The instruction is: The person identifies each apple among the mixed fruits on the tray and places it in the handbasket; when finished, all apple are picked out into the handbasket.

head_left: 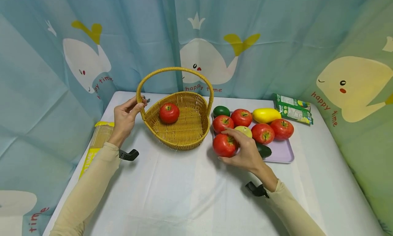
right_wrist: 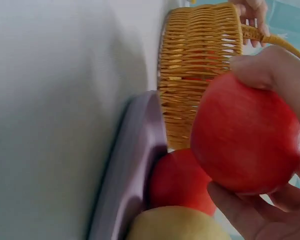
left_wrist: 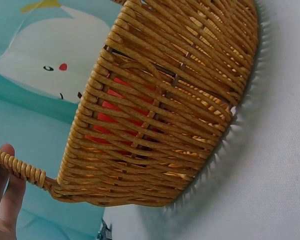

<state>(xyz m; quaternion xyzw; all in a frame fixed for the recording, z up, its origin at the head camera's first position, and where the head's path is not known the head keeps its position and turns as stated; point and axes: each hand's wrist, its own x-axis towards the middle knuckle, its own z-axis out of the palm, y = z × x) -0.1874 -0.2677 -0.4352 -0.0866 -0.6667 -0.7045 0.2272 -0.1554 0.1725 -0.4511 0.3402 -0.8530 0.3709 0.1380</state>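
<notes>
We clamp an apple (head_left: 225, 146) in our right hand (head_left: 244, 151) at the near left of the tray (head_left: 286, 155), where a slack grip could drop it, and our left hand (head_left: 125, 118), farther left, pinches the handle (head_left: 175, 69) of the basket (head_left: 184, 146), which a tug could tip.

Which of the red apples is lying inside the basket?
The apple nearest the left hand: it alone sits in the basket; the others are outside, one held by the right hand.

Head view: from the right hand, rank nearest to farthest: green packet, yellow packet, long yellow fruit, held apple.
1. Held apple: gripped by the right hand.
2. Long yellow fruit: beyond the hand, slightly right.
3. Green packet: farther back, right of that fruit.
4. Yellow packet: far left, past the basket.
</notes>
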